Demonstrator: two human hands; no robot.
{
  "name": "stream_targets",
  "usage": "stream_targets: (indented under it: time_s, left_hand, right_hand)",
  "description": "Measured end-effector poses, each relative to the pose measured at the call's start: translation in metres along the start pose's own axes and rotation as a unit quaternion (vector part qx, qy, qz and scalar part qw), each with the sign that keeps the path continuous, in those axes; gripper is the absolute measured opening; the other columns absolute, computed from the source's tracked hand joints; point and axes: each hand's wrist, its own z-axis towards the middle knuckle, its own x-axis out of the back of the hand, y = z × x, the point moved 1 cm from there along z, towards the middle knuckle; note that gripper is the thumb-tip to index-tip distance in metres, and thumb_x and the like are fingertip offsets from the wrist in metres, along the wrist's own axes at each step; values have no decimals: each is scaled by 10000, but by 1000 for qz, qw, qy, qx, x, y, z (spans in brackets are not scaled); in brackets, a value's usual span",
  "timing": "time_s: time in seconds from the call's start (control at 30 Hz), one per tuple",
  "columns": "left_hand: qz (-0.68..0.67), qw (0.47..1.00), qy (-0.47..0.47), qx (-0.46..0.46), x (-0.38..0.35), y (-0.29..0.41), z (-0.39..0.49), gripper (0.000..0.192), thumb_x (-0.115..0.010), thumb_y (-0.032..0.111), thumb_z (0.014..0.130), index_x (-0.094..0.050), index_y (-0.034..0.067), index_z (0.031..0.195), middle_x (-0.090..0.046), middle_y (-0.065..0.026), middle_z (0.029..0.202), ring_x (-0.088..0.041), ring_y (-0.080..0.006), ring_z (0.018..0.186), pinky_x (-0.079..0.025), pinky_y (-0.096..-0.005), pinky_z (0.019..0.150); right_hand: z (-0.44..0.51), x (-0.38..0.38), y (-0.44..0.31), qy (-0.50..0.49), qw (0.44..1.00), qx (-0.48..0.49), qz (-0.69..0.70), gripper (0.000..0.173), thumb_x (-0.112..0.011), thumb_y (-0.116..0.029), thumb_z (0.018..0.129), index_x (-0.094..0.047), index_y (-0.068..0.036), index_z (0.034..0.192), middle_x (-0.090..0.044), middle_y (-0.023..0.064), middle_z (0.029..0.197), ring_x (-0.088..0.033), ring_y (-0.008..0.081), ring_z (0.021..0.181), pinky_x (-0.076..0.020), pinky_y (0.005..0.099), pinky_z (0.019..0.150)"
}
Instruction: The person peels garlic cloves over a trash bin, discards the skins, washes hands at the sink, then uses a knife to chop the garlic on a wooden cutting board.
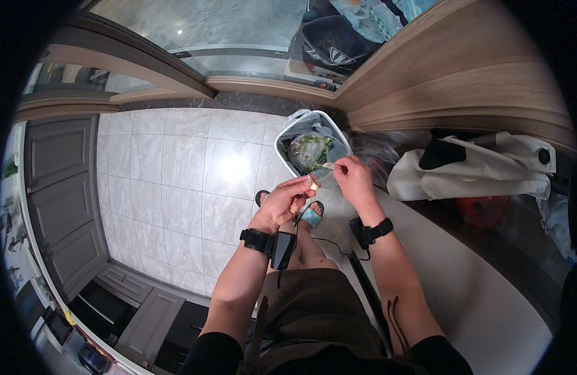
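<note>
My left hand (281, 201) grips a small pale piece, apparently a garlic clove (314, 186), between thumb and forefinger. Another yellowish piece (295, 207) shows against its curled fingers. A thin whitish flake, perhaps papery skin (328, 165), is pinched in the fingertips of my right hand (355, 180). Both hands are over the near side of a white waste bin (280, 157) lined with a grey plastic bag. Inside the bin lie green plant scraps (320, 152) and crumpled clear plastic (303, 146).
Grey floor tiles (180, 197) stretch left to grey cabinets (61, 157). A wood-framed glass door (269, 85) stands beyond the bin, with a wooden panel (438, 75) to its right. Cream and black fabric (410, 180) lies at right. A thin cable (333, 241) runs between my wrist straps.
</note>
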Motion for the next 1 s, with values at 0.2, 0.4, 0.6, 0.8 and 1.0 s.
stream_targets:
  time_s: [0.2, 0.4, 0.6, 0.8, 1.0]
  left_hand:
    - [12, 1000, 14, -17, 2, 2, 1, 278, -581, 126, 861, -551, 11, 1111, -627, -88, 859, -401, -24, 448, -294, -132, 373]
    - [9, 997, 57, -54, 4, 0, 6, 267, -582, 101, 856, -559, 13, 1106, -633, -71, 839, -548, -44, 612, -295, -137, 369]
    - [18, 996, 67, -61, 4, 0, 8, 246, -599, 98, 844, -584, 19, 1076, -632, -73, 829, -575, -55, 651, -296, -135, 370]
    - [40, 994, 77, -73, 0, 0, 9, 240, -621, 86, 825, -598, 1, 1048, -632, -71, 814, -576, -67, 636, -317, -137, 385]
    - [50, 995, 55, -73, 0, 1, 10, 240, -622, 83, 823, -597, -12, 1042, -634, -78, 824, -576, -73, 636, -334, -139, 398]
  right_hand:
    - [1, -10, 0, -27, 994, -34, -105, 77, -575, -97, 784, -596, -25, 769, -591, 127, 775, -582, 309, 688, -457, 374, 591]
    - [-1, -8, -12, -79, 990, -54, 103, 76, -597, -86, 778, -607, -11, 782, -582, 113, 774, -582, 265, 662, -453, 334, 586]
    - [-11, 1, -32, -136, 969, -61, 196, 96, -595, -99, 777, -620, -8, 793, -580, 110, 762, -585, 268, 644, -451, 326, 579]
    - [-7, 4, -36, -119, 982, -4, 145, 68, -585, -71, 747, -590, -5, 733, -562, 115, 724, -564, 293, 644, -441, 350, 569]
    - [-5, 5, -33, -106, 986, 23, 127, 80, -603, -44, 698, -534, -10, 674, -538, 113, 683, -558, 295, 653, -439, 362, 571]
